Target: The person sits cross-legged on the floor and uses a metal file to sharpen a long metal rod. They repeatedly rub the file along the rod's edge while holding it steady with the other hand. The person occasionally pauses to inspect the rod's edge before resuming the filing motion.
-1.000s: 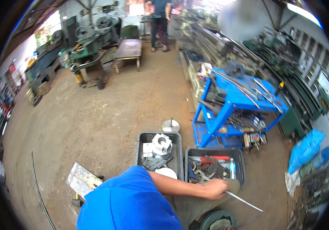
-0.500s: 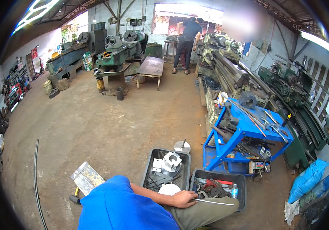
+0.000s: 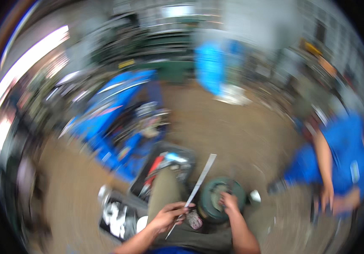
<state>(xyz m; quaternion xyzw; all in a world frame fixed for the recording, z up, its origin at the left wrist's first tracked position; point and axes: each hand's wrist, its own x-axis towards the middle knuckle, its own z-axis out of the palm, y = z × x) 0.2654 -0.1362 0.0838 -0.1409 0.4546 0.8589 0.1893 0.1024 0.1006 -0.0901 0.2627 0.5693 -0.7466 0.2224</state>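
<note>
My left hand is closed around a thin, pale metal strip that looks like a steel rule. The strip slants up and away to the right, beside my bent knee. My right hand rests over a round green object between my legs, which has a greyish top. Its fingers are curled on something small and dark that blur hides. Between my hands sits a small pinkish patterned bundle.
Dark bins hold tools and metal parts at left. Beyond stands a blue tool cart. A person in blue bends close at right. Farther off are blue sacks and machinery.
My view has swung far to the right, blurring the scene. The strip, earlier lying along my thigh under my left hand, now stands raised. My right hand and the green object have come into view.
</note>
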